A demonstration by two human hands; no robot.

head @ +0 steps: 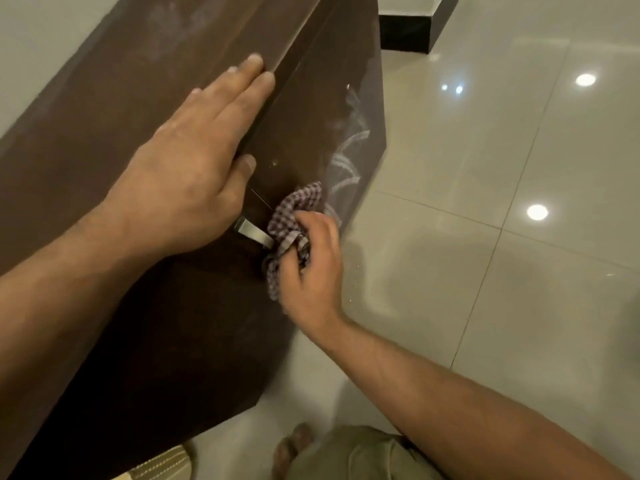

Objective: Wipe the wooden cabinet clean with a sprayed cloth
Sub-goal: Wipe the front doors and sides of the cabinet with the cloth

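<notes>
A dark brown wooden cabinet (104,140) fills the left half of the view, its top dusty and its front door streaked with pale wet arcs (349,150). My left hand (194,161) lies flat on the top edge, fingers spread, thumb hanging over the front. My right hand (308,268) grips a bunched purple-and-white checked cloth (294,209) and presses it against the door front, right beside a metal handle (251,232).
Glossy beige floor tiles (502,202) stretch to the right, with ceiling lights mirrored in them. A dark skirting board (405,32) runs along the far wall. My bare foot (291,445) and khaki-clad knee (360,455) are at the bottom, close to the cabinet base.
</notes>
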